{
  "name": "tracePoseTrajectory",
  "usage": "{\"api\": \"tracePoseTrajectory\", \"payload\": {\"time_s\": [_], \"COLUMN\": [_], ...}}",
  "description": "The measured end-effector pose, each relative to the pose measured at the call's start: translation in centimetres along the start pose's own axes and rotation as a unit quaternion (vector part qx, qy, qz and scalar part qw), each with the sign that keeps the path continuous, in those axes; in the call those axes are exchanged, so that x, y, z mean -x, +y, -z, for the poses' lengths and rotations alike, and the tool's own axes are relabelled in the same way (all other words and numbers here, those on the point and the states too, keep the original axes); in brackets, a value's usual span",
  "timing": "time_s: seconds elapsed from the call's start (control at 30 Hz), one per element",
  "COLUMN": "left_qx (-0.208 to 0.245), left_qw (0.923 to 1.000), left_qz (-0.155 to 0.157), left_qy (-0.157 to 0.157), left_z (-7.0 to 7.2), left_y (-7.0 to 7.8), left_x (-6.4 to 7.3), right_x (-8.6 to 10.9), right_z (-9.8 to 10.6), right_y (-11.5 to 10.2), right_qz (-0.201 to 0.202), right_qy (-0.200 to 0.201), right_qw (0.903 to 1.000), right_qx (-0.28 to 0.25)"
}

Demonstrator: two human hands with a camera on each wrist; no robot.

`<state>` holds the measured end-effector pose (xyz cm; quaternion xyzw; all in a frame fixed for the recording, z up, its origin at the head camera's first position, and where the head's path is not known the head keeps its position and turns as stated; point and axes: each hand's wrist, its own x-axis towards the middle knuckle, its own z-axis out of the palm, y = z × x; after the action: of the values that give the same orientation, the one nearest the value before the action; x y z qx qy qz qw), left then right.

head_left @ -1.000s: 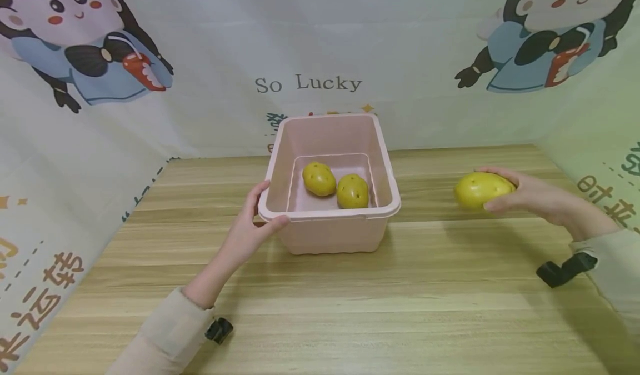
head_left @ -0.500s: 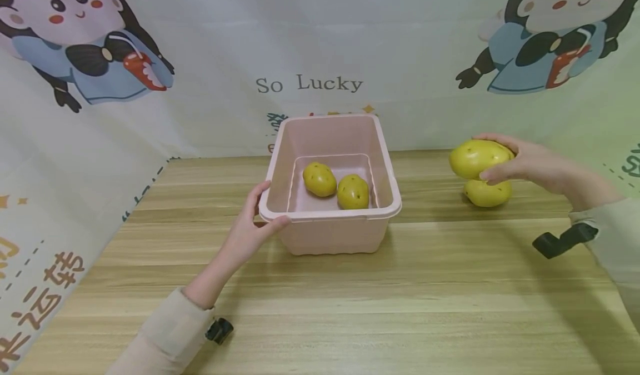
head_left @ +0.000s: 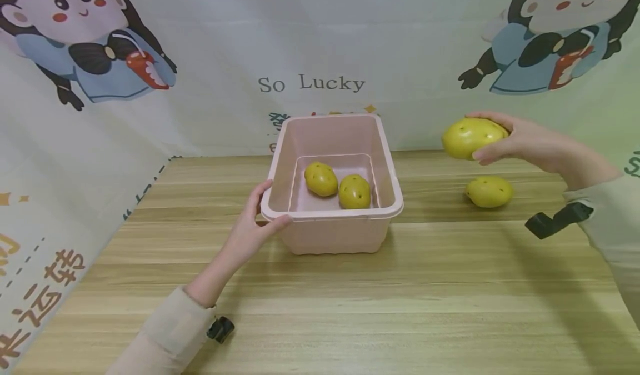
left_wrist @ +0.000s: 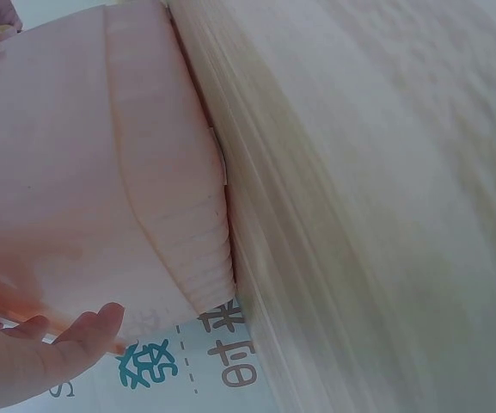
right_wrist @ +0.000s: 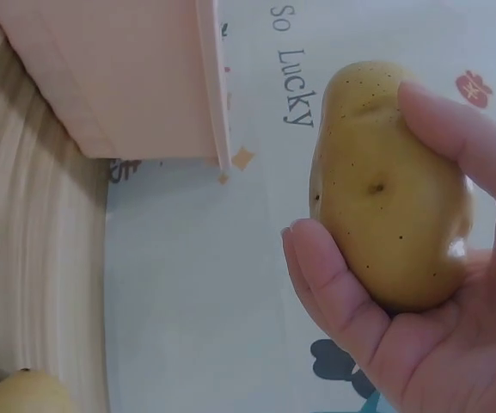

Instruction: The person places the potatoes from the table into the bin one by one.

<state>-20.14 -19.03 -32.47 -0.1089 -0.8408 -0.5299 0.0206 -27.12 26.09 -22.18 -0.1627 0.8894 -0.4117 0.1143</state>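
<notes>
My right hand (head_left: 525, 141) grips a yellow potato (head_left: 472, 138) between thumb and fingers, raised above the table. In the right wrist view the held potato (right_wrist: 385, 185) shows small dark eyes on a smooth, shiny skin. Below it another potato (head_left: 490, 191) lies on the wood. At the near left corner of a pink plastic bin (head_left: 335, 233), my left hand (head_left: 252, 219) holds the rim, thumb on the front side. Inside the bin rest two more potatoes, a left one (head_left: 321, 179) and a right one (head_left: 354, 191). The left wrist view shows the bin's side wall (left_wrist: 58, 155) close up.
The bin stands on a wooden table (head_left: 350, 308) near its back edge. A printed cloth (head_left: 210, 41) with cartoon figures and lettering hangs behind and along both sides. Each sleeve has a black strap or mount (head_left: 220, 329) near the wrist.
My right hand has lifted its potato up and slightly left, uncovering the potato that lies on the table. The left hand keeps its hold on the bin, which has stayed in place.
</notes>
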Motion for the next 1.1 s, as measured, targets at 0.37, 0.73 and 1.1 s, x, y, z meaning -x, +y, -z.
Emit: {"api": "tracePoseTrajectory", "payload": {"time_s": [0.37, 0.73, 1.1], "left_qx": [0.003, 0.001, 0.001], "left_qw": [1.0000, 1.0000, 1.0000], "left_qz": [-0.004, -0.002, 0.002], "left_qy": [0.003, 0.005, 0.004], "left_z": [0.0, 0.0, 0.0], "left_y": [0.1, 0.0, -0.1], "left_x": [-0.1, -0.1, -0.1], "right_x": [-1.2, -2.4, -3.6], "right_z": [0.1, -0.6, -1.3], "right_y": [-2.0, -4.4, -6.8], "right_qz": [0.005, 0.038, 0.031], "right_qy": [-0.006, -0.023, -0.040], "right_qw": [1.0000, 0.9990, 0.9986], "right_qx": [0.000, -0.004, -0.012]}}
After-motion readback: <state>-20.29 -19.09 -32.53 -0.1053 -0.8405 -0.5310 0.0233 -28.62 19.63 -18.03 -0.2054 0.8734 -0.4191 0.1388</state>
